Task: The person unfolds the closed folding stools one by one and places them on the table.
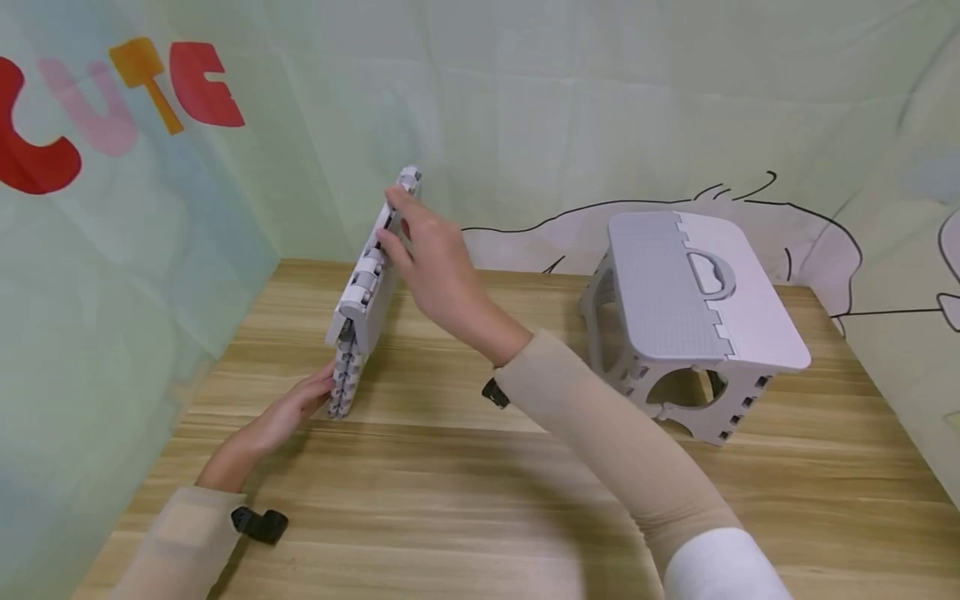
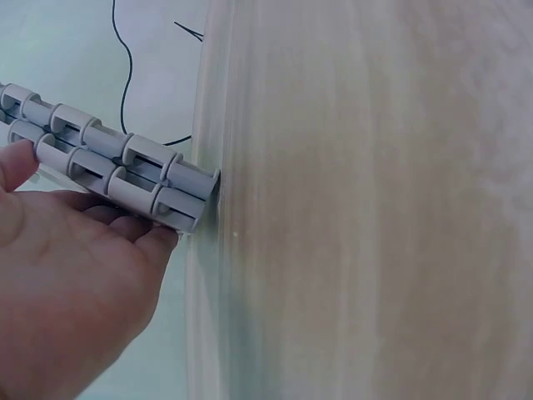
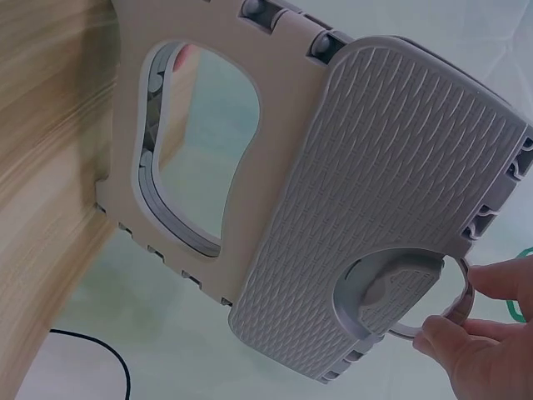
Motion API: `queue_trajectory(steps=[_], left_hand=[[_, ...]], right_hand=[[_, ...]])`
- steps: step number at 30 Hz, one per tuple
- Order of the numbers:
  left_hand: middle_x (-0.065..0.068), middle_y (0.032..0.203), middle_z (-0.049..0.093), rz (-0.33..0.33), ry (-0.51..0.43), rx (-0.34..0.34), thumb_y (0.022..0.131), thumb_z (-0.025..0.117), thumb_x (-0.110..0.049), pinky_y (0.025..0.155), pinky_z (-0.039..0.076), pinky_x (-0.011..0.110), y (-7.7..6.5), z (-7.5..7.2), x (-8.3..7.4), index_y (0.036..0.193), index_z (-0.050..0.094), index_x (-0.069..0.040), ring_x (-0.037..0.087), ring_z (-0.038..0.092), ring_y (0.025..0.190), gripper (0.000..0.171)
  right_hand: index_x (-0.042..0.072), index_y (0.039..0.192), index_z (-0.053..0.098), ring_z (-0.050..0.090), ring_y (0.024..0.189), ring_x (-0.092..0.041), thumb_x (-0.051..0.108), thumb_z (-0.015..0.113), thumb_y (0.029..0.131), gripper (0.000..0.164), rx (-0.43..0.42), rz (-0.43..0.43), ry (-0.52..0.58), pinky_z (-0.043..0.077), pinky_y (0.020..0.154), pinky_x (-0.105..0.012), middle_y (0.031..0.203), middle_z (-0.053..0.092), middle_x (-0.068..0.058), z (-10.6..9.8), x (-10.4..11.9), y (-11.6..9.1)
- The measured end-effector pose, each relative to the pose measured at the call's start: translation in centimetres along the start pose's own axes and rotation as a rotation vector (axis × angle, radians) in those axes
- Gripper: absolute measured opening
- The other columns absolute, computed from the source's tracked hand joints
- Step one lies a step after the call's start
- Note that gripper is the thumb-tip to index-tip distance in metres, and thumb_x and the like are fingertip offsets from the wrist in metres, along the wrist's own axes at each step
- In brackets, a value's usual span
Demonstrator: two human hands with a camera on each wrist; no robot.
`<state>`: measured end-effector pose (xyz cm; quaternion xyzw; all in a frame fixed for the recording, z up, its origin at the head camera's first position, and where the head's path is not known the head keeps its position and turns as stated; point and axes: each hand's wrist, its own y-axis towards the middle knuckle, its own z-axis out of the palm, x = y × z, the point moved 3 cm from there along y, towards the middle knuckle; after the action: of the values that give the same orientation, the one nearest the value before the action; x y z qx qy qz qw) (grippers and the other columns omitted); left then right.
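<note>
A grey and white plastic folding stool (image 1: 364,287) stands folded flat, upright on the wooden table, its hinged edge facing me. My right hand (image 1: 444,271) is at its top; in the right wrist view, thumb and fingers pinch the loop handle (image 3: 460,308) that sticks out beyond the woven-textured seat panel (image 3: 391,150). Low on the left side, my left hand (image 1: 281,417) holds the stool by its leg panels. The left wrist view has the thumb at the hinge knuckles (image 2: 92,162) and the other fingers partly hidden beneath them.
To the right, a second folding stool (image 1: 667,292) stands unfolded on its legs, with a handle in its seat. A light green printed cloth (image 1: 525,125) hangs behind and to the left of the wooden table (image 1: 450,483). Black wrist-camera parts (image 1: 258,525) stick out from the left sleeve.
</note>
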<state>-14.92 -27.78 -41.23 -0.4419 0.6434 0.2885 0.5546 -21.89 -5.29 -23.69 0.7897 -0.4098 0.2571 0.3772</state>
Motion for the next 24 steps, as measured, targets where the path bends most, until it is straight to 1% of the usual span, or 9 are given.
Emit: queue_trajectory(steps=[3,5,7,8,11,14,16,19,24], left_hand=[[0.033,0.158,-0.012,0.009,-0.004,0.003,0.110,0.022,-0.022,0.097,0.024,0.000,-0.1,-0.1,0.1,0.152,-0.006,0.011,0.051,-0.010,0.142,0.060],[0.034,0.157,-0.012,0.017,-0.008,0.006,0.110,0.022,-0.022,0.097,0.025,0.000,-0.1,-0.2,0.1,0.152,-0.006,0.012,0.052,-0.010,0.141,0.060],[0.035,0.157,-0.011,0.020,-0.009,0.007,0.110,0.021,-0.022,0.097,0.025,0.000,-0.1,-0.2,0.0,0.151,-0.006,0.013,0.053,-0.009,0.141,0.061],[0.036,0.157,-0.011,0.021,-0.010,0.009,0.110,0.021,-0.022,0.097,0.025,0.000,-0.1,-0.2,0.0,0.151,-0.006,0.014,0.054,-0.009,0.141,0.061],[0.037,0.156,-0.012,0.009,-0.017,0.009,0.110,0.021,-0.022,0.097,0.025,0.000,-0.2,-0.3,0.1,0.150,-0.007,0.016,0.054,-0.010,0.141,0.062],[0.038,0.155,-0.014,-0.011,-0.033,0.008,0.109,0.021,-0.020,0.097,0.024,0.000,-0.3,-0.4,0.2,0.149,-0.009,0.017,0.055,-0.011,0.141,0.062],[0.038,0.154,-0.016,-0.017,-0.049,0.007,0.109,0.021,-0.019,0.098,0.024,0.000,-0.3,-0.4,0.3,0.148,-0.011,0.017,0.054,-0.013,0.140,0.062],[0.037,0.153,-0.020,0.004,-0.069,0.016,0.108,0.020,-0.018,0.100,0.022,0.001,-0.2,-0.5,0.5,0.147,-0.014,0.018,0.054,-0.016,0.139,0.062],[0.036,0.151,-0.027,0.062,-0.119,0.050,0.108,0.016,-0.016,0.101,0.020,0.001,-0.2,-0.5,0.9,0.145,-0.020,0.017,0.053,-0.023,0.137,0.061]], right_hand=[[0.007,0.154,0.037,0.057,0.111,-0.012,0.021,0.053,0.105,0.054,0.006,-0.019,-0.025,0.049,0.080,-0.014,0.156,0.040,-0.005,0.2,0.2,0.2],[0.005,0.153,0.037,0.057,0.110,-0.013,0.021,0.053,0.105,0.053,0.004,-0.033,-0.043,0.049,0.078,-0.015,0.156,0.040,-0.005,0.3,0.4,0.4],[0.005,0.153,0.037,0.054,0.121,-0.011,0.021,0.053,0.105,0.053,0.003,-0.043,-0.059,0.047,0.087,-0.012,0.158,0.037,-0.006,0.4,0.5,0.5],[0.004,0.153,0.037,0.050,0.129,-0.010,0.021,0.052,0.105,0.053,0.005,-0.046,-0.063,0.043,0.095,-0.011,0.158,0.035,-0.006,0.4,0.6,0.6],[0.004,0.153,0.036,0.033,0.142,-0.008,0.022,0.051,0.106,0.053,0.013,-0.062,-0.087,0.028,0.108,-0.009,0.159,0.032,-0.007,0.6,0.7,0.8],[0.004,0.154,0.035,0.024,0.145,-0.008,0.023,0.050,0.106,0.053,0.019,-0.082,-0.108,0.017,0.111,-0.009,0.159,0.032,-0.008,0.9,0.9,1.1],[0.004,0.154,0.035,0.024,0.145,-0.008,0.024,0.050,0.106,0.053,0.022,-0.091,-0.130,0.015,0.111,-0.008,0.159,0.032,-0.007,1.1,1.0,1.3],[0.005,0.153,0.036,0.025,0.146,-0.009,0.024,0.049,0.106,0.053,0.031,-0.100,-0.155,0.013,0.112,-0.009,0.159,0.033,-0.008,1.4,1.3,1.6],[0.005,0.154,0.034,0.023,0.146,-0.009,0.026,0.047,0.107,0.053,0.068,-0.104,-0.203,0.009,0.112,-0.009,0.160,0.031,-0.007,1.9,1.8,2.1]])
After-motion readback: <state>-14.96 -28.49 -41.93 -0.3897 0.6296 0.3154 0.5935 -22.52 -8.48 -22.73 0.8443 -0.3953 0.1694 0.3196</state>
